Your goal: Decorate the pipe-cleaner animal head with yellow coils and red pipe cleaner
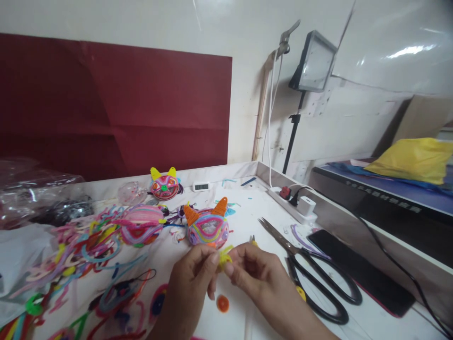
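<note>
Head view: two hands pinched a scrap of yellow pipe cleaner over a cluttered craft table.

Nearest me, the left hand [193, 278] and right hand [256, 274] met fingertip to fingertip, each closed narrowly on the yellow pipe cleaner [224, 257], apparently so the short, springy piece could be bent without slipping. An orange disc [222, 303] lay just below them on the white table [247, 208]. Black scissors [311, 269] rested to the right, blades apart, beside a dark phone [361, 271]. Beyond the hands sat a striped ball with orange ears [207, 228]; loose coloured pipe cleaners [81, 250] sprawled left. Farther back stood a yellow-eared ball [164, 185], a power strip [295, 203], and a maroon panel [116, 104] on the wall.
</note>
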The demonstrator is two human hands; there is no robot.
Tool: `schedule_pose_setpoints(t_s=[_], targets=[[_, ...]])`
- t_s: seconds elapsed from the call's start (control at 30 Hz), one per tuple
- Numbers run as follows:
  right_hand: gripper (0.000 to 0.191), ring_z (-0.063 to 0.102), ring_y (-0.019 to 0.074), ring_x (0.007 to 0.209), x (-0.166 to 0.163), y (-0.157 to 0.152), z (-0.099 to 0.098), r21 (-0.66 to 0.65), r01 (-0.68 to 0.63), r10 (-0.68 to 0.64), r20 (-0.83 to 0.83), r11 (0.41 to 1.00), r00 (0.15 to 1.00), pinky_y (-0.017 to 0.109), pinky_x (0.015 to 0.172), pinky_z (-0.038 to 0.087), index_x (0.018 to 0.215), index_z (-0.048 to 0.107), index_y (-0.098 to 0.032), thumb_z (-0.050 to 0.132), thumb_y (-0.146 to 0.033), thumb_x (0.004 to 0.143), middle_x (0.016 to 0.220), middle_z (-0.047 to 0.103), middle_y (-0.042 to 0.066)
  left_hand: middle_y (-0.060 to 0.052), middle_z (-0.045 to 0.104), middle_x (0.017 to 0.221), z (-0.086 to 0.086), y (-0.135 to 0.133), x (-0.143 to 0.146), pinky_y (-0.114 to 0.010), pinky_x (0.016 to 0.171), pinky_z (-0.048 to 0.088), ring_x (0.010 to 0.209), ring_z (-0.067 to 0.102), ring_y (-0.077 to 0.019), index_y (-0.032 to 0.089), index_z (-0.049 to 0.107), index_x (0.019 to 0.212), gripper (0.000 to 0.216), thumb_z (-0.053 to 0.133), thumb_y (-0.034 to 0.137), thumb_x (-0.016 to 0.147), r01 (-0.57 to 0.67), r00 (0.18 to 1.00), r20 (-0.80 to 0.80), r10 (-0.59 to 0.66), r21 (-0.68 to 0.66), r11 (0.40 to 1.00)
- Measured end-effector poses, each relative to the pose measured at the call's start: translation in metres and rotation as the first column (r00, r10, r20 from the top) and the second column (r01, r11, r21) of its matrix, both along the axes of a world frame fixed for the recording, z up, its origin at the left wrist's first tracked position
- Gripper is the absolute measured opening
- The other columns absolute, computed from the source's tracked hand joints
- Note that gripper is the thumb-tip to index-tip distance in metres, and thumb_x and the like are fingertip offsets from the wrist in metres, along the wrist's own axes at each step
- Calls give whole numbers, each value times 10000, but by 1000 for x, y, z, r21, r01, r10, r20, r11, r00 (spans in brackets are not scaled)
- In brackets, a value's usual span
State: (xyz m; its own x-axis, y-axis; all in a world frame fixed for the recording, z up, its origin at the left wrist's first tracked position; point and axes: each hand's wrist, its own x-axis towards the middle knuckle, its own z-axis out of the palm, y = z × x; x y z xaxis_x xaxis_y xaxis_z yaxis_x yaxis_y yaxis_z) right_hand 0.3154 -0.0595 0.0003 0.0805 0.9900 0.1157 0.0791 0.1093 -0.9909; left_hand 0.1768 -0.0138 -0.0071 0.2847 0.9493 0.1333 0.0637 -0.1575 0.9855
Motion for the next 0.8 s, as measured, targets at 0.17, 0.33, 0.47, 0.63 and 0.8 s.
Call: schedule_pose_setpoints(t_s=[0.17,0.33,0.47,0.63,0.8], targets=[[466,410,92,501,-5,1,-1,-40,20,-25,-115,999,993,216,474,332,703,628,-143,682,-607,698,555,522,-21,87,432,392,-1,-1,2,-162,379,267,347,341,-54,172,568,641,269,561,398,787,34,999,38,-33,-29,999],[487,395,82,474,-4,0,-3,-58,53,-59,-98,997,993,209,448,307,693,647,-129,704,-612,673,528,513,-25,89,429,377,1,-1,2,-167,387,261,340,334,-55,168,583,674,249,569,396,775,49,999,24,-48,-55,997],[468,383,82,478,-3,1,-3,-56,16,-21,-91,998,996,210,454,307,698,639,-121,703,-584,690,532,491,-33,88,422,386,0,1,0,-174,391,269,352,343,-63,174,573,659,254,572,400,775,46,999,4,-46,-45,998],[442,338,90,501,-2,2,-2,-61,-12,12,4,998,1000,234,479,271,638,591,-135,655,-561,739,531,431,-43,101,390,385,-6,4,-3,-186,393,260,346,324,-71,188,546,674,254,549,412,793,87,995,-50,-88,-34,996],[365,326,112,552,2,1,-4,-47,-87,92,105,995,990,261,526,259,639,536,-167,560,-478,828,571,403,-41,95,388,408,-7,4,-5,-195,415,263,382,326,-86,199,527,662,251,507,396,816,103,988,-113,-104,-16,995]])
